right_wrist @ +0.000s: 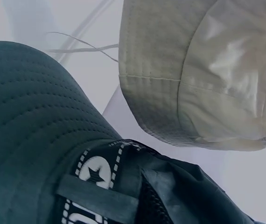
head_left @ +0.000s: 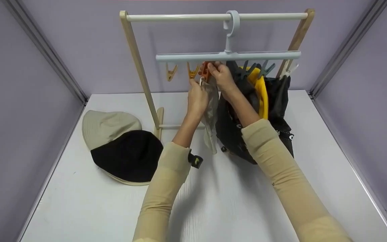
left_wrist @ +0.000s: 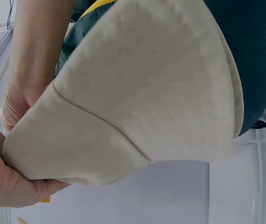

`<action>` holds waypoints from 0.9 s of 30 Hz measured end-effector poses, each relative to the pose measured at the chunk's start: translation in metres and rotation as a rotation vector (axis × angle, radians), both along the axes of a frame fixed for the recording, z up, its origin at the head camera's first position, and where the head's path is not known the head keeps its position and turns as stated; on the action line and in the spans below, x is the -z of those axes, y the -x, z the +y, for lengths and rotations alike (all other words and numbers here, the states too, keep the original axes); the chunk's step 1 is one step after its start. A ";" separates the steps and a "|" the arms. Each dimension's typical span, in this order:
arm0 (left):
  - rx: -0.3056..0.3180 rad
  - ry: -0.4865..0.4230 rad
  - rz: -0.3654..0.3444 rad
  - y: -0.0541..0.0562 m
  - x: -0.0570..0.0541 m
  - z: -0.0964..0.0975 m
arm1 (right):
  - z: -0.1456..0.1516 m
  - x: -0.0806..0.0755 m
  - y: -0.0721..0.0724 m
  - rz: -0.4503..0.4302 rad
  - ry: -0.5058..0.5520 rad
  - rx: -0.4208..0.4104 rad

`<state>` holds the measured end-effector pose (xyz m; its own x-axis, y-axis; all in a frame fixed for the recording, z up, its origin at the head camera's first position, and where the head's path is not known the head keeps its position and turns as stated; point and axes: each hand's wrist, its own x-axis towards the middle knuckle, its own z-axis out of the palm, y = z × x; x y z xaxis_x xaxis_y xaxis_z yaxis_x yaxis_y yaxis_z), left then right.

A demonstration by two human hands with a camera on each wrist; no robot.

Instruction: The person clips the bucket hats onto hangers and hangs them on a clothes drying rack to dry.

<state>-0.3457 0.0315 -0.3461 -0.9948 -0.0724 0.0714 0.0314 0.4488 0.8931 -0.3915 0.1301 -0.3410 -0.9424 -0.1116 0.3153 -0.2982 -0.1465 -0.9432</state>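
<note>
In the head view my left hand (head_left: 198, 97) grips the crown end of a beige bucket hat (head_left: 210, 117), just below the hanger's bar. My right hand (head_left: 223, 79) pinches an orange clothes peg (head_left: 206, 70) right above the hat; whether the peg's jaws bite the fabric is hidden by the fingers. The left wrist view has the hat (left_wrist: 137, 88) hanging brim down, with the left hand (left_wrist: 11, 179) holding its top. Beside it in the right wrist view hangs a dark cap (right_wrist: 44, 112) with a star-printed band, apart from the beige hat (right_wrist: 207, 74).
A pale blue hanger (head_left: 193, 57) hooks over the white rail (head_left: 180, 17) of a wooden-legged rack. Yellow-orange pegs (head_left: 170, 73) hang at left. Dark pegs (head_left: 265, 69) hold dark hats with a yellow part (head_left: 262, 90). On the table lie a beige hat (head_left: 109, 122) and a black hat (head_left: 129, 156).
</note>
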 end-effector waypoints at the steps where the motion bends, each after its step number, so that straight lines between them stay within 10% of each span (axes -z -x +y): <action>1: 0.000 -0.005 0.004 0.000 0.000 0.000 | 0.000 0.001 -0.001 -0.003 0.011 -0.001; 27: -0.049 -0.074 0.123 -0.002 0.013 0.002 | -0.005 0.017 -0.007 0.138 0.008 0.023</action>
